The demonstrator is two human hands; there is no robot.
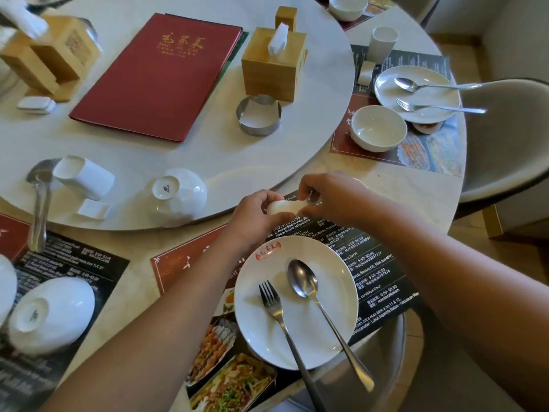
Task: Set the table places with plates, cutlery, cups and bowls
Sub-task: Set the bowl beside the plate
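Head view: two hands (252, 215) (329, 197), four bowls (178, 194) (53, 313) (377, 127) (347, 5)

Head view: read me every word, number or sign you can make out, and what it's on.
"MAO JIA CAI", under gold Chinese characters: red menu.
"9:00~00:00", "Rukan Beach View", "maojiacai787878": near placemat.
Red characters on plate rim, upturned bowl's base mark: too blurred to read.

A pale round table (401, 188) with a raised white turntable (208, 150) stands among grey padded chairs (505, 138) on tan flooring (525, 254).
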